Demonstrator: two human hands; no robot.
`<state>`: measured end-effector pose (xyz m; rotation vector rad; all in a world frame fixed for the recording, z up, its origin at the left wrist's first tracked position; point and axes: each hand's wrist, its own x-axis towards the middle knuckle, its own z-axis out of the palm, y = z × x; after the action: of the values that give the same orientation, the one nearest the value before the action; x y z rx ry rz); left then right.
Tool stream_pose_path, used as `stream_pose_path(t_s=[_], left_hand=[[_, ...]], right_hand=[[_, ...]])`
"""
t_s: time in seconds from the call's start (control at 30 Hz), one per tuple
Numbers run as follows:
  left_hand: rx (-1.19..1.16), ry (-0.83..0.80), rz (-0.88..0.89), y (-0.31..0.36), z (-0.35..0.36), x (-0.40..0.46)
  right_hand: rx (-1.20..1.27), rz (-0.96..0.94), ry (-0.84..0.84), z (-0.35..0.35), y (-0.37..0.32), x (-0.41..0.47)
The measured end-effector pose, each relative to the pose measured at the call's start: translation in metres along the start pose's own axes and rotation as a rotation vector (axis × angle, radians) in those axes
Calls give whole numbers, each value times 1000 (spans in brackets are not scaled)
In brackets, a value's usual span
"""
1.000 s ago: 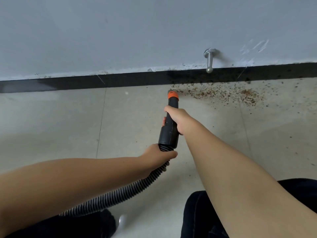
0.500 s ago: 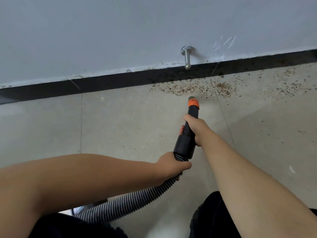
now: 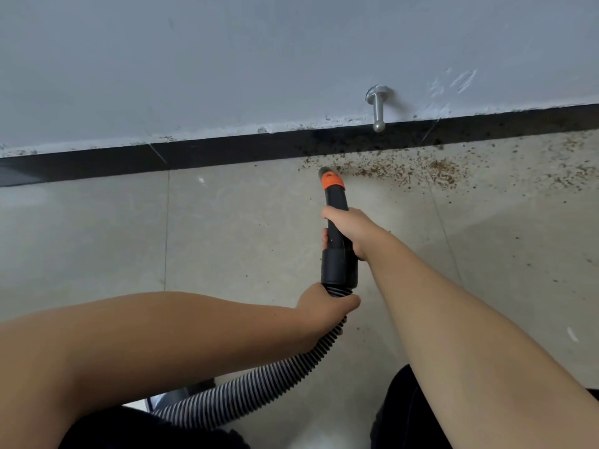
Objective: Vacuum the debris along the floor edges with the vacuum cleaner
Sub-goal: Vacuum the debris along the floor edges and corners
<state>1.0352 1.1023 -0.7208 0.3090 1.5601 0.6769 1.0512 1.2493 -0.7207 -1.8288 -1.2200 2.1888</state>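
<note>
- Black plastic nozzle [image 3: 337, 222] with an orange collar [image 3: 332, 181] near its tip points away from the person toward the wall, its tip low over the floor [image 3: 243, 241] at the left end of the debris [image 3: 405, 171].
- Right hand [image 3: 351, 230] grips the nozzle's narrow shaft from the right side, fingers wrapped over the top and a fingertip showing on the left edge of the shaft.
- Left hand [image 3: 324, 307] holds the hose [image 3: 259, 390] just behind the nozzle's wide black cuff, fingers and thumb curled round the ribbed tube.
- Ribbed grey-and-black hose runs from that grip down and to the left, passing under the left forearm toward the bottom of the view.
- Brown crumbly debris lies scattered on the pale tiles along the dark baseboard [image 3: 227, 153], thickest just right of the nozzle tip and thinning toward the right edge; some specks also sit on the baseboard itself.
- Metal door stop [image 3: 377, 106] projects from the grey wall [image 3: 227, 59] above the baseboard, just above and to the right of the nozzle tip.
- White scuff marks show on the wall to the right of the door stop.
- Dark trousers [image 3: 408, 413] show at the bottom, beneath both forearms.
</note>
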Motion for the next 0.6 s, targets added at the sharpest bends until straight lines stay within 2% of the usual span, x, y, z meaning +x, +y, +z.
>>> stream_pose_path(t_s=[0.23,0.37,0.6], left_hand=[[76,-80,-19,3,33,9],[38,-74,10,16,47,19],[-36,2,5,3,45,18]], right_hand=[[96,36,129,-46,13,-5],[98,25,198,-66,4,2],[-65,-10,60,-36,1,6]])
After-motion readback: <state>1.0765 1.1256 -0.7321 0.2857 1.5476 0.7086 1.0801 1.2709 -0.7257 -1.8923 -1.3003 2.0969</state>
